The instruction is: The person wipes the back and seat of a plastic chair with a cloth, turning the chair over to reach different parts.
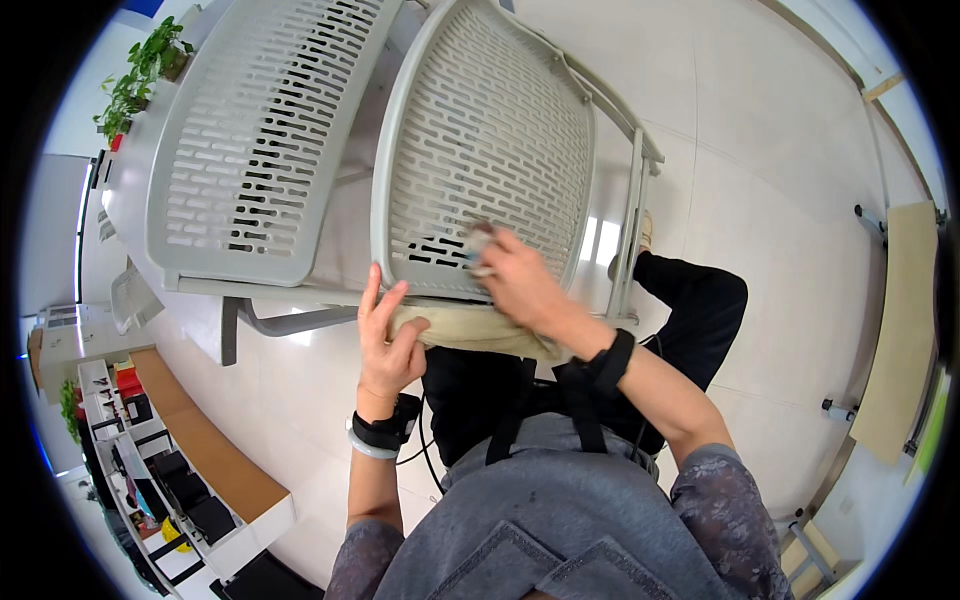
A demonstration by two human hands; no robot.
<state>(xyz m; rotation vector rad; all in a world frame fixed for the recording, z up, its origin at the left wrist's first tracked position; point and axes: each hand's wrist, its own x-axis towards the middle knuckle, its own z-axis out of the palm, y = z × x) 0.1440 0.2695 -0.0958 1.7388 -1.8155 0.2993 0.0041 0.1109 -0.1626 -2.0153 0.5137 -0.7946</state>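
A grey plastic chair panel (495, 142), pierced with rows of slots, stands tilted before me. My left hand (394, 330) grips its near left corner, fingertips on the rim, the other fingers against a cream cloth (472, 330). This cloth runs along the panel's near edge above my lap. Over the lower slots, my right hand (517, 281) is closed on a small crumpled cloth (480, 244); motion blur hides its exact shape. To the left is a second slotted grey panel (255, 150), joined to the same metal frame (270, 289).
Metal chair legs (630, 225) reach down on the right, near my bent leg (690, 307). Potted plants (150, 67) stand at the upper left. A shelf unit (187, 480) with a brown top is at lower left, and a folded tan table (892, 330) leans at right.
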